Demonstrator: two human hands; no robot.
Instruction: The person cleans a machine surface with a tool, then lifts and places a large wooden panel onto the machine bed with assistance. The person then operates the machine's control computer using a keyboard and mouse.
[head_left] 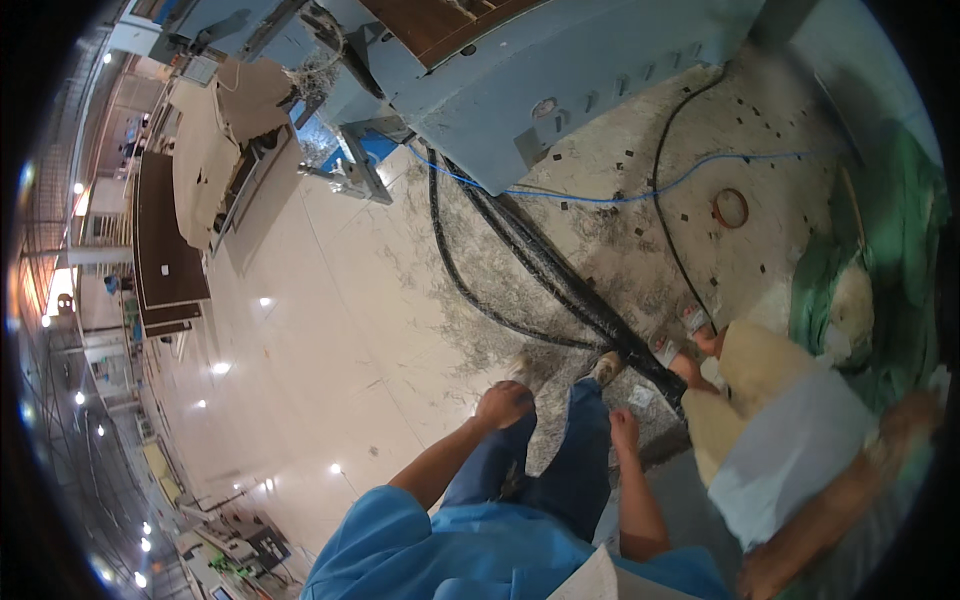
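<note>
My left hand (505, 403) hangs in front of my left thigh, its fingers curled in, with nothing seen in it. Beside my other thigh is my right hand (624, 428), closed in a loose fist, with no object showing. Both arms are lowered, and I stand in blue jeans (575, 440). Just past my feet, thick black hoses (560, 285) run along the floor from a grey-blue machine (470, 120). Neither hand touches them.
On my right stands another person in beige shorts (765, 375), one arm blurred. A thin blue hose (600, 200) and an orange-brown ring (730, 208) lie on the debris-strewn floor. Green sheeting (905, 240) hangs far right. Brown boards (165, 240) stand on the left.
</note>
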